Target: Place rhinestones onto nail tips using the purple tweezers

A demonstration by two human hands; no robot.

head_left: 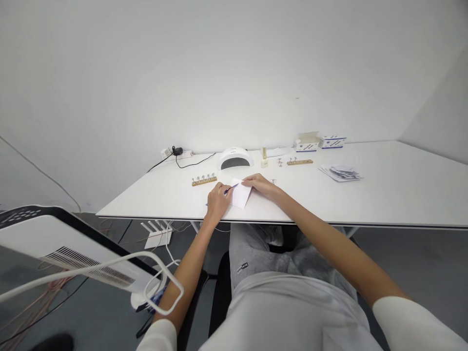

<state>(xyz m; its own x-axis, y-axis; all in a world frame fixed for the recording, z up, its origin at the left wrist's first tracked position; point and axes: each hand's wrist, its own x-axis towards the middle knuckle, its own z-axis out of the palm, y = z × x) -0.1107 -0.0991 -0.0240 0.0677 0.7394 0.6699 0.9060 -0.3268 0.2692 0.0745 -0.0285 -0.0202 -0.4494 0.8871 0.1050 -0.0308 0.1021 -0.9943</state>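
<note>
Grey trousers [263,253] nearest, tucked under the front edge of the white surface [402,190], and just past that edge, here's the action! The white paper [241,196] is up between both hands, near the middle of the front edge. Left hand [218,199]: thumb and fingers pinched round a slim blue tool [230,188], its tip angled over the paper; whether it touches, I cannot tell. Right hand [259,183]: thumb and fingertips pinching the paper by its upper right part.

Beyond the left hand, toward the left edge, a wooden strip [204,181] carries a row of small clear-looking stands. Over to the right, well in from the front edge, a loose pile of papers [341,174] lies fanned. Farther, a second wooden strip [300,162], and a pale bottle [264,164] with a gold cap, upright. Beside it, the white domed lamp [235,154], its dark opening facing us. And right along the back edge, an open box [306,146] next to a closed box [333,143]!
</note>
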